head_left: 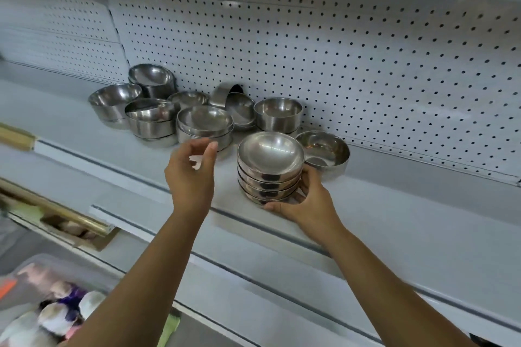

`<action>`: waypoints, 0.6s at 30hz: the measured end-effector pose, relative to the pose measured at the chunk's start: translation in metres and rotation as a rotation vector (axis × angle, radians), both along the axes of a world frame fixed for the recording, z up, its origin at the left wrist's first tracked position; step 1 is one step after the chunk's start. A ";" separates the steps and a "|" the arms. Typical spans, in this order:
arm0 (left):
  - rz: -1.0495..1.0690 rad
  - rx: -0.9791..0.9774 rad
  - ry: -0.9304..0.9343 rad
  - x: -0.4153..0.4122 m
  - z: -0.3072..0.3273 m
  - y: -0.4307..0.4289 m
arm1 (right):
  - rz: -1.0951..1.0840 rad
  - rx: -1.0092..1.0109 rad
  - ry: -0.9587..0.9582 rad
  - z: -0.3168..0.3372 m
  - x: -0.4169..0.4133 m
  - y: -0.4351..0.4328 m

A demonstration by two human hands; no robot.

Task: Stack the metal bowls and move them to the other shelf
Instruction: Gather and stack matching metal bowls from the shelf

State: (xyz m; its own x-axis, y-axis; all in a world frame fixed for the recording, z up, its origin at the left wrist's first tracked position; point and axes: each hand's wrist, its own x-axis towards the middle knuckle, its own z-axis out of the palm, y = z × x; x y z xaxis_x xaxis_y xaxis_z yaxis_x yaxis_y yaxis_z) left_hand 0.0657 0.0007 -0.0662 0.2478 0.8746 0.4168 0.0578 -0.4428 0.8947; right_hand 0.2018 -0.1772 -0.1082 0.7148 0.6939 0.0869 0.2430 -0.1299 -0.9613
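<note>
Head view: we steady the bowl stack (270,169).
Our right hand (306,200) wraps it near the shelf (394,200) front edge, likely to stop it sliding; our left hand (191,175), fingers apart and empty, hovers by the loose bowls (204,125) behind.

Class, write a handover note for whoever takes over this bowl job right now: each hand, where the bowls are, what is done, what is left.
Left hand: open, empty, reaching at a bowl pair.
Right hand: grip round the foot of the stack, at the shelf front.
Done: one stack of shallow bowls.
Left: stack the loose bowls behind, by the pegboard; then move the lot.
</note>
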 end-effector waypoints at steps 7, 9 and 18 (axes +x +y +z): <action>0.130 0.394 0.321 0.008 0.006 0.046 | 0.056 0.071 0.017 0.000 0.012 0.017; 0.096 0.428 0.396 0.012 0.009 0.055 | 0.065 0.083 0.032 -0.005 0.013 0.018; 0.004 0.384 0.582 0.024 0.021 0.068 | 0.106 0.116 0.049 -0.010 0.020 0.017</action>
